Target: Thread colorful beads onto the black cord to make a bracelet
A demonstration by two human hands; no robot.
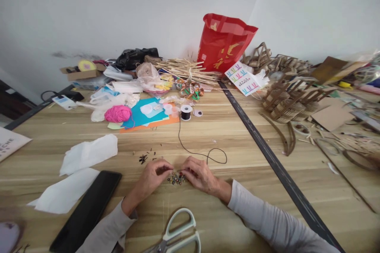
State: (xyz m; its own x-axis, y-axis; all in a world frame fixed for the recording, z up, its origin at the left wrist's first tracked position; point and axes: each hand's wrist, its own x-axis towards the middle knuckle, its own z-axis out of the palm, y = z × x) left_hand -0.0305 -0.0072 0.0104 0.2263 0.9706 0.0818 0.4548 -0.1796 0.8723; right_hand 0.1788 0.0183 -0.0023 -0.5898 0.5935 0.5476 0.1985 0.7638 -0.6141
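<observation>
though close together over beads (176, 179), right hand (202, 174) closed on black cord (192, 153), left hand (151, 178) pinched, contents unclear

Over on the table (202, 134), scissors (168, 237) lie nearest the person, beads (176, 178) just beyond, a spool (186, 113) behind those, a bag (225, 43) at the back; paper sheets (89, 152) sit left, small baskets (285, 104) right.

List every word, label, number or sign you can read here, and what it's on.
"COFFEE": white patterned paper leaning by the red bag; the smaller line beside it is too small to read.
"ECHE": white packet at the left edge, cut off by the frame; its second line is unclear.
Unreadable: the red bag's small pale label.
</observation>
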